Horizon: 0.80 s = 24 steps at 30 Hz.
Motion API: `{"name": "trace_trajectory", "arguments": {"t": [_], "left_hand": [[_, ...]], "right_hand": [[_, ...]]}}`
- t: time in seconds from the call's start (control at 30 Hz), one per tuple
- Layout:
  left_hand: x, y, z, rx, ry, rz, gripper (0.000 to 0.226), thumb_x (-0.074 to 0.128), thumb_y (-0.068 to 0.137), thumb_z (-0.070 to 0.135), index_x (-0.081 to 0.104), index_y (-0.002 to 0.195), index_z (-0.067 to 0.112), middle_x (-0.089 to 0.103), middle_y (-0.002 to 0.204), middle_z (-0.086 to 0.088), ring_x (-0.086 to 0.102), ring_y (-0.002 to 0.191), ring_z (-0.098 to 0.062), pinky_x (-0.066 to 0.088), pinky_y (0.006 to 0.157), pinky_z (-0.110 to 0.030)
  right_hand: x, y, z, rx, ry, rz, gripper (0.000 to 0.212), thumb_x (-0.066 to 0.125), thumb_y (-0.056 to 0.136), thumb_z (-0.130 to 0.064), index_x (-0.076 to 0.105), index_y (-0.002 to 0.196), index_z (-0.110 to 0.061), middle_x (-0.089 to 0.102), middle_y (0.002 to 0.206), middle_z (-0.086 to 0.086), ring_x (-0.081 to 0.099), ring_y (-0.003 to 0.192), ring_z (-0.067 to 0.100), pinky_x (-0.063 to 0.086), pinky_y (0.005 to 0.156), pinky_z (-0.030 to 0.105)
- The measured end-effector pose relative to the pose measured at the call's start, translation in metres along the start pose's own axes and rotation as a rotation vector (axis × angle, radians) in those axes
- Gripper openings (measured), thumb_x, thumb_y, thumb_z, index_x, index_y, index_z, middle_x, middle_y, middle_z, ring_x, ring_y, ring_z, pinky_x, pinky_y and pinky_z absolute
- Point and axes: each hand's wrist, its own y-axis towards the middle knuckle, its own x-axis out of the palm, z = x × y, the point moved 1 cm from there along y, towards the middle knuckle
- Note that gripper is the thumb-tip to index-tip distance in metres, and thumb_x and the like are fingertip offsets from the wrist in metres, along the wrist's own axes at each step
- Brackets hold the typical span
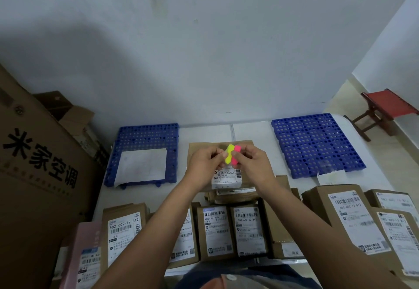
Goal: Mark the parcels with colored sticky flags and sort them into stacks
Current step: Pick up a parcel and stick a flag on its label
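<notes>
Your left hand (205, 163) and right hand (254, 164) pinch the yellow-and-pink sticky flag pad (232, 154) above the T098 parcel (226, 176). You're picking 1 flag; next, peel it and press it onto that parcel.

Dim, bluish light is reaching you; a shadow is darkening the wall (56, 46) at left, edges are bowing, the top is smearing.

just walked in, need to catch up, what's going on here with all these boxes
A person holds a pad of sticky flags, yellow and pink, between the left hand and right hand, above a brown parcel. More labelled parcels lie in a row nearer the person. Two blue pallets lie behind; the left one holds a white sheet.
</notes>
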Motion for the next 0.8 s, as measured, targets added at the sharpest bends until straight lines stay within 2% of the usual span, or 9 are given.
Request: {"name": "trace_trajectory", "arguments": {"t": [0.1, 0.27, 0.4, 0.5, 0.6, 0.7, 0.8], "left_hand": [[-0.001, 0.002, -0.002, 0.008, 0.07, 0.002, 0.015, 0.06, 0.097, 0.018, 0.07, 0.086, 0.015, 0.067, 0.07, 0.002, 0.06, 0.064, -0.004, 0.052, 0.068, -0.02], [-0.002, -0.002, 0.002, 0.006, 0.043, 0.05, 0.016, 0.061, 0.096, 0.016, 0.072, 0.084, 0.019, 0.068, 0.07, 0.003, 0.06, 0.063, -0.001, 0.053, 0.067, -0.016], [-0.023, -0.004, 0.009, -0.039, -0.002, 0.133, 0.018, 0.063, 0.095, 0.023, 0.071, 0.083, 0.013, 0.067, 0.068, 0.005, 0.059, 0.061, 0.0, 0.05, 0.064, -0.013], [-0.042, -0.009, 0.01, -0.128, 0.045, -0.079, 0.024, 0.062, 0.096, 0.025, 0.071, 0.085, 0.005, 0.067, 0.072, 0.0, 0.058, 0.064, -0.006, 0.049, 0.063, -0.016], [-0.045, -0.014, 0.007, -0.212, 0.239, -0.273, 0.026, 0.062, 0.096, 0.027, 0.07, 0.086, 0.004, 0.066, 0.071, 0.001, 0.055, 0.063, -0.007, 0.048, 0.062, -0.02], [-0.038, -0.014, 0.008, -0.24, 0.359, -0.288, 0.023, 0.063, 0.095, 0.029, 0.069, 0.077, 0.016, 0.066, 0.069, 0.005, 0.052, 0.058, -0.005, 0.045, 0.059, -0.019], [-0.032, -0.01, 0.01, -0.228, 0.467, -0.275, 0.023, 0.063, 0.095, 0.03, 0.066, 0.073, 0.021, 0.066, 0.07, 0.008, 0.052, 0.058, -0.003, 0.044, 0.061, -0.02]], "right_hand": [[0.0, 0.0, 0.0, -0.003, -0.016, 0.003, 0.006, 0.064, 0.092, -0.008, 0.068, 0.092, -0.011, 0.068, 0.078, 0.011, 0.063, 0.068, 0.014, 0.056, 0.07, 0.03], [0.0, -0.001, -0.001, 0.012, -0.044, 0.042, 0.005, 0.062, 0.092, -0.007, 0.067, 0.093, -0.007, 0.065, 0.072, 0.006, 0.06, 0.058, 0.008, 0.052, 0.063, 0.023], [-0.001, 0.0, 0.0, 0.025, -0.029, 0.067, 0.007, 0.059, 0.092, -0.008, 0.067, 0.093, -0.007, 0.064, 0.065, 0.002, 0.06, 0.059, 0.009, 0.052, 0.068, 0.026], [-0.002, 0.0, -0.002, 0.034, 0.002, 0.076, 0.012, 0.055, 0.093, -0.004, 0.063, 0.086, -0.01, 0.062, 0.064, -0.001, 0.064, 0.063, 0.012, 0.051, 0.068, 0.027], [0.001, -0.001, -0.004, 0.066, 0.084, 0.071, 0.014, 0.05, 0.093, 0.0, 0.059, 0.087, -0.008, 0.062, 0.078, 0.004, 0.072, 0.074, 0.021, 0.054, 0.067, 0.027], [0.001, -0.001, -0.007, 0.074, 0.078, 0.061, 0.011, 0.047, 0.096, -0.004, 0.058, 0.098, -0.003, 0.064, 0.085, 0.014, 0.073, 0.072, 0.021, 0.054, 0.063, 0.025], [0.001, -0.003, -0.007, 0.061, -0.002, 0.039, 0.011, 0.046, 0.096, -0.004, 0.056, 0.095, -0.006, 0.068, 0.075, 0.007, 0.073, 0.073, 0.023, 0.052, 0.061, 0.027]]}}
